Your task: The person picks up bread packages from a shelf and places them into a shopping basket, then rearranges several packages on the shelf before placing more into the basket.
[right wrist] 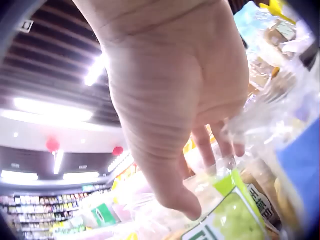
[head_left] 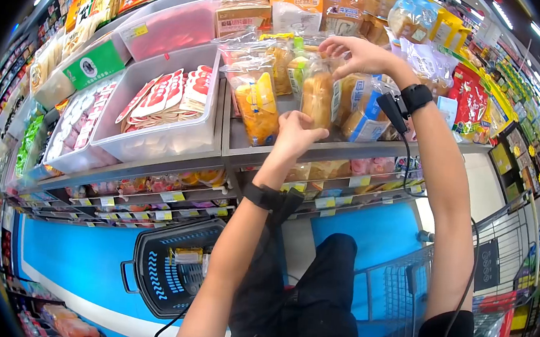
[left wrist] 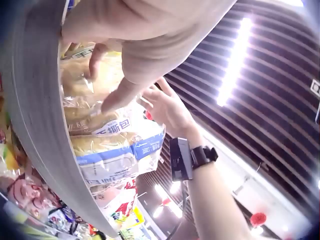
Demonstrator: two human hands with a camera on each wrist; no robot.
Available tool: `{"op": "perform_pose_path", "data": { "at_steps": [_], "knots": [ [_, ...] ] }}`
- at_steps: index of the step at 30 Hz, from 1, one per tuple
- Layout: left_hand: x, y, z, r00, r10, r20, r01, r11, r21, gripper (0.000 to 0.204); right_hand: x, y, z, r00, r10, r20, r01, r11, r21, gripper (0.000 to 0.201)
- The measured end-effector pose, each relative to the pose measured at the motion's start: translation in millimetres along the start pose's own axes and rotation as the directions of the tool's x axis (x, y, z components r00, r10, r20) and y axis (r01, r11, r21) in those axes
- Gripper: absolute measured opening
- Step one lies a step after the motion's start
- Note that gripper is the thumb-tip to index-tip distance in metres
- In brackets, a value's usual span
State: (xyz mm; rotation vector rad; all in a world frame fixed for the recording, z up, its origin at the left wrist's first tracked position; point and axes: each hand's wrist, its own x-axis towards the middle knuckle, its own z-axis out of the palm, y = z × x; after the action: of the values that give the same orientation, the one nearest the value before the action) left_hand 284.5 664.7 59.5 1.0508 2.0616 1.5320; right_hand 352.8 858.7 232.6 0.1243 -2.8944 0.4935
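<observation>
A long bread roll in a clear wrapper (head_left: 317, 95) stands upright among packaged breads on the shelf. My left hand (head_left: 297, 134) is at its lower end, with thumb and fingers spread and loosely bent against the wrapper in the left wrist view. Left of it leans an orange-yellow bread pack (head_left: 256, 106). My right hand (head_left: 368, 56) arches over the tops of the packs, thumb apart from the fingers. Beneath that hand, the right wrist view shows a green-printed bag (right wrist: 232, 215) close to the thumb. Blue-and-white bread packs (head_left: 368, 113) sit to the right.
Clear bins, one holding red-and-white packs (head_left: 170, 95), stand left of the breads. A black basket (head_left: 152, 267) with a small pack inside is on the blue floor. On the right stands a metal shopping cart (head_left: 394, 295). The shelf's front edge (head_left: 245, 160) runs below my hands.
</observation>
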Motion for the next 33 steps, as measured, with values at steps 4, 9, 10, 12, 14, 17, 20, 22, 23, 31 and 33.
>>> {"op": "perform_pose_path", "data": {
  "at_steps": [4,9,10,12,14,17,20,22,23,31,33],
  "knots": [
    [5,13,1,0.944,0.233,-0.232,-0.243,0.97,-0.017,0.085,13,-21,11,0.999,0.028,0.016,-0.023,0.959,-0.284,0.062],
    [23,36,-8,0.963,0.119,-0.241,-0.142,0.987,-0.08,0.094,17,-34,3,0.987,0.157,0.032,-0.14,0.941,-0.308,0.046],
    [27,34,-6,0.957,0.112,-0.267,-0.146,0.983,-0.111,0.092,17,-34,-2,0.979,0.205,-0.002,-0.196,0.933,-0.302,0.042],
    [35,33,-2,0.95,0.103,-0.295,-0.153,0.977,-0.15,0.091,22,-31,-7,0.972,0.206,-0.109,-0.231,0.911,-0.341,0.038],
    [41,33,3,0.941,0.132,-0.312,-0.18,0.975,-0.13,0.086,30,-28,-12,0.944,0.208,-0.255,-0.292,0.885,-0.361,0.031],
    [45,37,1,0.962,0.168,-0.214,-0.217,0.948,-0.232,0.08,50,-6,-8,0.941,0.136,-0.31,-0.25,0.897,-0.364,0.029],
    [53,22,3,0.936,0.274,-0.219,-0.321,0.922,-0.218,0.072,75,25,-6,0.967,0.108,-0.231,-0.196,0.893,-0.405,0.03],
    [65,3,13,0.849,0.438,-0.297,-0.496,0.853,-0.161,0.075,87,41,-6,0.978,0.156,-0.139,-0.2,0.887,-0.415,0.04],
    [71,-4,17,0.845,0.448,-0.293,-0.505,0.849,-0.156,0.075,93,46,-5,0.976,0.155,-0.151,-0.205,0.886,-0.416,0.04],
    [61,0,15,0.896,0.334,-0.293,-0.424,0.84,-0.339,0.074,113,45,5,0.971,0.237,-0.013,-0.206,0.815,-0.541,0.04],
    [63,-3,21,0.868,0.363,-0.339,-0.451,0.862,-0.231,0.073,111,48,11,0.945,0.326,-0.024,-0.275,0.753,-0.599,0.039]
  ]
}}
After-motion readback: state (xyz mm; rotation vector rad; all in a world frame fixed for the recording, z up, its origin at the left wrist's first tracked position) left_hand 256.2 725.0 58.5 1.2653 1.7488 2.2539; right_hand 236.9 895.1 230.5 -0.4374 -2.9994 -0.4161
